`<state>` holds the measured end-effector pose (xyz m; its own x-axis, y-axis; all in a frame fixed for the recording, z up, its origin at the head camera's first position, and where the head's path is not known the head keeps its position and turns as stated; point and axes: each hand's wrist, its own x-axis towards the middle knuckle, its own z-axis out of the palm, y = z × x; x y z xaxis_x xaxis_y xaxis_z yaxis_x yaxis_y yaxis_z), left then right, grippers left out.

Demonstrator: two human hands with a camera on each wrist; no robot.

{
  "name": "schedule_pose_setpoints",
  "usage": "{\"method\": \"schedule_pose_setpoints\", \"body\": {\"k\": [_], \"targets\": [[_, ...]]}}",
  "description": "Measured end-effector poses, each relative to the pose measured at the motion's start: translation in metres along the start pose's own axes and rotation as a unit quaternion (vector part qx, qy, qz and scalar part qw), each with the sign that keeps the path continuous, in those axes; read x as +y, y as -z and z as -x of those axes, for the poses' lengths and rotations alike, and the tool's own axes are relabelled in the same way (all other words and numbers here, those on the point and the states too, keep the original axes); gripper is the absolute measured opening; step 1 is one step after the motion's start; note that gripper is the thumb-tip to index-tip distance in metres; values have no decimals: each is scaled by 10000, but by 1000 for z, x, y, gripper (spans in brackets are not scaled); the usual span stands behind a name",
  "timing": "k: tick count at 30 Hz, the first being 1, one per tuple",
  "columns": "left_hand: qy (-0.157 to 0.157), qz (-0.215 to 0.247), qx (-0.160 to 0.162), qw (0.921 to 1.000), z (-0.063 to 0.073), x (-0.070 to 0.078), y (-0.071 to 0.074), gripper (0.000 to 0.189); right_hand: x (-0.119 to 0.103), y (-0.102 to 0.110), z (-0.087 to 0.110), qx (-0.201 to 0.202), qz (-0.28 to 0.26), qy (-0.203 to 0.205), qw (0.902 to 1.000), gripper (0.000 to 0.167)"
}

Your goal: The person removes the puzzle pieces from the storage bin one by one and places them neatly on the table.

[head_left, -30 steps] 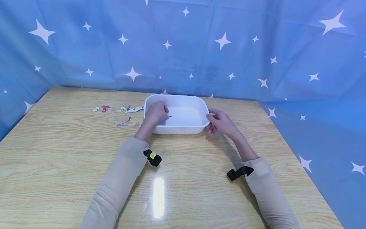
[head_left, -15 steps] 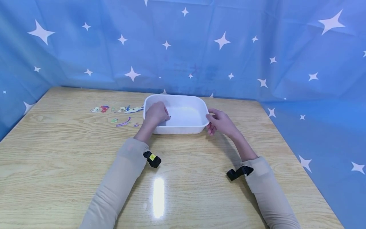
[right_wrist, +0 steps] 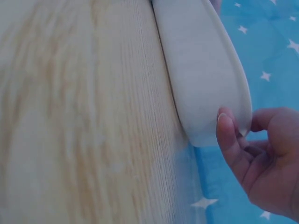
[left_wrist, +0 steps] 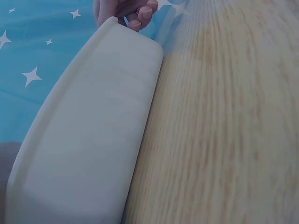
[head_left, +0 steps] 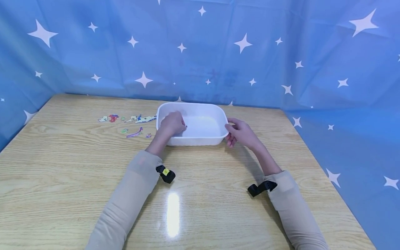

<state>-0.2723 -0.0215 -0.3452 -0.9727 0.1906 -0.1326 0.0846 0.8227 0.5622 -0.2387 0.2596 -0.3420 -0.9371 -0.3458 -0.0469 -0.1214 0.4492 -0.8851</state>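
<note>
A white plastic basin (head_left: 197, 141) stands toward the far side of the wooden table. My left hand (head_left: 172, 122) reaches over its near-left rim, with the fingers bent down inside. A tiny dark speck shows at those fingertips; I cannot tell whether they hold something. At the basin's right end, my right hand (head_left: 242, 132) pinches the rim between thumb and fingers. The right wrist view shows this hand (right_wrist: 271, 156) at the corner of the basin (right_wrist: 201, 65), thumb on the rim and fingertips against the outer wall. From the left wrist, the basin's outer wall (left_wrist: 93, 116) mostly hides the left hand.
Left of the basin lie small flat colourful cut-outs in two loose rows, among them a purple one (head_left: 134, 133), a red one (head_left: 113, 118) and a pale one (head_left: 146, 119). A blue star-patterned curtain (head_left: 200, 52) hangs behind the table (head_left: 212, 194).
The dark speck at my left fingertips sticks out less than a second ago, and that hand has barely shifted. My right hand keeps its place on the rim.
</note>
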Motion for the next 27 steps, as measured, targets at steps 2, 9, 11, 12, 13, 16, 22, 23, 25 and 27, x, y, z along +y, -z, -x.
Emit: {"method": "schedule_pose_setpoints", "body": {"k": [2, 9, 11, 12, 13, 16, 22, 23, 25, 27], "targets": [[-54, -55, -26, 10000, 0, 0, -1, 12, 0, 0, 0, -1, -9, -5, 10000, 47], [-346, 405, 499, 9973, 2, 3, -1, 12, 2, 1, -1, -10, -44, 13, 10000, 48], [-469, 561, 685, 9950, 4, 5, 0, 12, 2, 1, 0, -16, -42, 14, 10000, 48], [-540, 625, 783, 9935, 5, 7, 1, 13, 2, 1, 0, -12, -40, 11, 10000, 48], [-606, 685, 869, 9920, 7, 9, 2, 13, 2, 1, 0, -10, -36, 4, 10000, 48], [-748, 869, 1075, 9876, 11, 14, 6, 15, 2, 1, 0, 1, -38, -6, 10000, 49], [-957, 1603, 1042, 9769, 20, 16, 14, 13, 1, 1, 1, -12, -14, -1, 10000, 49], [-1000, 1707, 1018, 9749, 22, 15, 16, 13, 1, 0, 1, -17, -10, -4, 10000, 49], [-1114, 1895, 995, 9705, 24, 12, 18, 11, 1, 0, 1, -21, -12, -12, 10000, 50], [-1229, 2101, 963, 9651, 28, 8, 22, 10, 1, 0, 1, -24, -20, -15, 10000, 50]]}}
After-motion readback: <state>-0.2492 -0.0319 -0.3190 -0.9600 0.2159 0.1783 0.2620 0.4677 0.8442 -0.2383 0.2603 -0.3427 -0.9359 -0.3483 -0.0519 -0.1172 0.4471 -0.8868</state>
